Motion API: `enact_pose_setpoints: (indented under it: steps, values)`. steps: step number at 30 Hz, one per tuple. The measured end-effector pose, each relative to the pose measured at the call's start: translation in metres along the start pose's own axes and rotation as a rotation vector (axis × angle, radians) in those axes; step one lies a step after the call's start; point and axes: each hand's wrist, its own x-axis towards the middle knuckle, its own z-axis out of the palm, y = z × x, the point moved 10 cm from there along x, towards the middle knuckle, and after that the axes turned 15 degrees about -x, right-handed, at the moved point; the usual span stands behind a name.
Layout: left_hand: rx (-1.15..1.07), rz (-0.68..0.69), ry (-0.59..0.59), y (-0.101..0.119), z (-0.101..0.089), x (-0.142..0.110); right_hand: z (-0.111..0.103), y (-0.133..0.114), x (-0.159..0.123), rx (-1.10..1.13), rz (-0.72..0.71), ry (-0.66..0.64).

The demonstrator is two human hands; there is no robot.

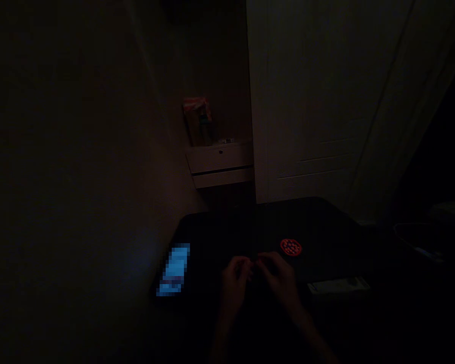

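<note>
In the dim head view, my left hand [237, 273] and my right hand [278, 273] come close together over a dark table [223, 232]. The fingers of both are curled, with the tips pinched near each other. Something small and reddish may sit between them, but the darkness hides what it is. Just beyond my right hand lies a small round red dish [290, 247] holding several small pale and dark pieces.
A lit phone-like screen [174, 270], blurred, lies at the table's left edge. A pale flat box [339, 286] shows at the front right. Behind stand a drawer unit [220, 161] with a red-topped item [197, 114] on it, and a large pale door panel [311, 101]. A cable [411, 242] lies far right.
</note>
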Motion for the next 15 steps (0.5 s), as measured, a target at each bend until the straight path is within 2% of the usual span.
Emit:
enact_pose_setpoints:
  steps: [15]
  values:
    - [-0.010,0.000,-0.006,0.0006,0.0011,-0.0002,0.0018,0.0032,-0.0013,0.003,0.009,0.002]
